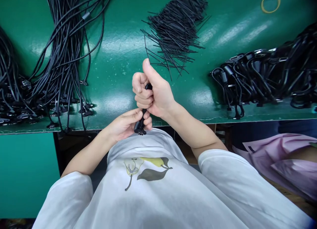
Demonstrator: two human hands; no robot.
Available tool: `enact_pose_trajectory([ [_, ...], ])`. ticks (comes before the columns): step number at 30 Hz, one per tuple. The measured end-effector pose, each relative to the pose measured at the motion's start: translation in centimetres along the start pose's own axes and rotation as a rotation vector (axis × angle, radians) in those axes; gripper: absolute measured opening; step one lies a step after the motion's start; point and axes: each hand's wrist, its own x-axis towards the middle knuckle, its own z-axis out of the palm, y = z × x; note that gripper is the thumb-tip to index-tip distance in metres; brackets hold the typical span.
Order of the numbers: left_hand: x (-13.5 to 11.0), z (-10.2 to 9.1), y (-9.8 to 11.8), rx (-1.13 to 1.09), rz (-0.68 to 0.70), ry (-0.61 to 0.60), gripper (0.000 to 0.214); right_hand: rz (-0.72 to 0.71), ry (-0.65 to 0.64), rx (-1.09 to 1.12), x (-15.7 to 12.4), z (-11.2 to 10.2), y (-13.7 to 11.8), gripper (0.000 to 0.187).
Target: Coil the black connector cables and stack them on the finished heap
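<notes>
Seen from above, a person in a white short-sleeved T-shirt, printed with a yellow pear and grey leaf, holds a slim black bundle of folded cable in front of the waist, over the near edge of a glossy green surface. The bundle's long axis runs from just past 12 o'clock to just past 6; its rounded end points away, and its dark connector end points toward the wearer. The right hand has its grip curled tightly around the upper part, thumb raised toward 11 o'clock. The left hand has its grip closed in a pinch, thumb against fingers, on the lower part. At 12 to 1 o'clock lies a heap of thin black strips; at 10, long loose black cables; between 2 and 3, bundled black cables; at 2, a yellow ring.
</notes>
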Motion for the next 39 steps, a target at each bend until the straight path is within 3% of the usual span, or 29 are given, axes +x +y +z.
enact_pose_trajectory([
  [3,0.2,0.4,0.2,-0.053,0.014,-0.001,0.020,-0.037,0.024,-0.077,0.7,-0.4,-0.1,0.062],
  [5,0.3,0.6,0.6,-0.112,0.073,0.026,0.017,-0.142,0.078,-0.256,0.7,-1.5,-0.8,0.063],
  [7,0.5,0.7,1.1,-0.197,0.177,0.137,0.016,-0.277,0.247,-0.638,0.4,-3.8,-1.9,0.055],
  [9,0.7,0.5,1.9,-0.294,0.298,0.294,0.020,-0.350,0.514,-1.124,-0.2,-7.2,-3.2,0.044],
  [12,1.1,0.1,3.0,-0.433,0.395,0.441,0.024,-0.299,0.758,-1.656,-0.7,-12.6,-4.4,0.031],
  [14,1.3,0.0,3.5,-0.497,0.392,0.461,0.023,-0.234,0.765,-1.835,-0.7,-15.1,-4.6,0.026],
  [16,1.4,0.1,3.8,-0.533,0.373,0.460,0.022,-0.193,0.750,-1.927,-0.7,-16.2,-4.5,0.026],
  [19,1.4,0.2,4.0,-0.579,0.354,0.467,0.019,-0.189,0.772,-1.990,-0.7,-16.0,-4.6,0.023],
  [25,0.9,0.2,4.1,-0.651,0.363,0.417,0.022,-0.137,0.653,-1.993,-0.5,-15.9,-4.5,0.022],
  [31,-0.1,0.4,3.5,-0.586,0.369,0.340,0.022,-0.322,0.803,-1.981,-1.5,-15.1,-5.5,0.019],
  [35,-0.4,0.0,2.5,-0.404,0.384,0.263,0.022,-0.364,0.816,-1.971,-2.1,-14.0,-6.0,0.026],
  [39,-0.9,-0.2,0.9,0.038,0.484,0.264,0.019,-0.409,0.839,-2.078,-2.5,-13.2,-5.9,0.025],
])
